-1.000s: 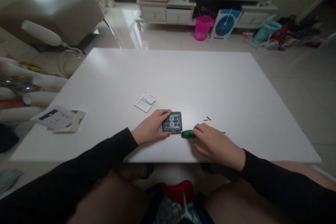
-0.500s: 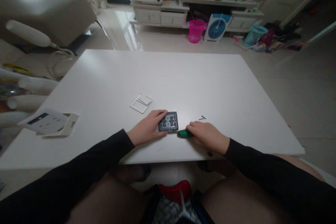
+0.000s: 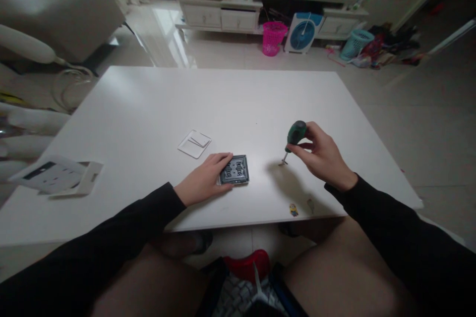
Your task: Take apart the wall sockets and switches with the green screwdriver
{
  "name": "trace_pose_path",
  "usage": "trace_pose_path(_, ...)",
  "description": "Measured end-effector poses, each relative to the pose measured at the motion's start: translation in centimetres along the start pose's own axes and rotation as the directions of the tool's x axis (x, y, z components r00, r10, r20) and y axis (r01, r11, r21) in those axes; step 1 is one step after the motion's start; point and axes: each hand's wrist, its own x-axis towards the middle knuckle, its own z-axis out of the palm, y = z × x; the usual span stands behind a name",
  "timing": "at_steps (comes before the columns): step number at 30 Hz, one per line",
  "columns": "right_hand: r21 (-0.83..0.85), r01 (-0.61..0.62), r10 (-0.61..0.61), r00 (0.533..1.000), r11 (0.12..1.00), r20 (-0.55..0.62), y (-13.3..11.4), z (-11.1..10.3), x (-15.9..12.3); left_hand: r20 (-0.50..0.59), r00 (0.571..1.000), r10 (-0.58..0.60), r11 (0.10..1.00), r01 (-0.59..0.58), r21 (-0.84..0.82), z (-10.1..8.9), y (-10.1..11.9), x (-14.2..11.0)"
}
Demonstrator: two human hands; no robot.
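My left hand [image 3: 204, 178] grips the left side of a square wall socket frame [image 3: 235, 170], dark on its upper face, which rests on the white table [image 3: 223, 104]. My right hand [image 3: 323, 156] is closed round the green handle of a screwdriver [image 3: 296, 132], held above the table to the right of the frame. Its metal shaft points down, with the tip at the small screws [image 3: 282, 163] on the tabletop. Whether the tip touches a screw I cannot tell. Beyond my left hand lies a white square cover plate [image 3: 194, 144] with thin lines across it.
An open white box [image 3: 80, 185] with a printed sheet [image 3: 52, 173] sits at the table's left. A small yellow cartoon sticker [image 3: 293, 209] is near the front edge. Across the floor stand a pink basket [image 3: 273, 38] and a blue-and-white fan [image 3: 303, 32].
My right hand has lifted the screwdriver from the frame's lower right corner and brought it right and away from me, turned upright over the screws. My left hand still holds the frame.
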Motion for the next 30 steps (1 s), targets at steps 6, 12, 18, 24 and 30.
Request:
trace_pose_path(6, 0.038, 0.015, -0.015, 1.0, 0.999, -0.004, 0.0, 0.6, -0.2, 0.002, 1.0, 0.004, 1.0, -0.004, 0.0, -0.1, 0.2, 0.0)
trace_pose_path(12, 0.024, 0.023, -0.024, 0.999, 0.999, 0.038, 0.5, 0.9, -0.2, -0.005, 1.0, 0.005, 1.0, -0.005, 0.001, -0.1, 0.2, 0.0)
trace_pose_path(18, 0.015, 0.022, -0.022, 0.998, 1.0, 0.062, 0.7, 1.1, -0.1, 0.015, 1.0, -0.022, 1.0, 0.022, 0.01, -0.1, 0.3, 0.1)
trace_pose_path(24, 0.07, 0.009, -0.011, 0.999, 0.997, 0.031, 0.3, 1.2, -0.3, 0.018, 1.0, -0.024, 1.0, 0.024, 0.012, -0.2, 0.5, 0.1)
trace_pose_path(30, 0.245, -0.015, 0.031, 0.998, 0.969, -0.061, -0.7, 1.1, -0.4, 0.004, 1.0, -0.001, 1.0, 0.001, 0.011, 0.0, 0.5, 0.0)
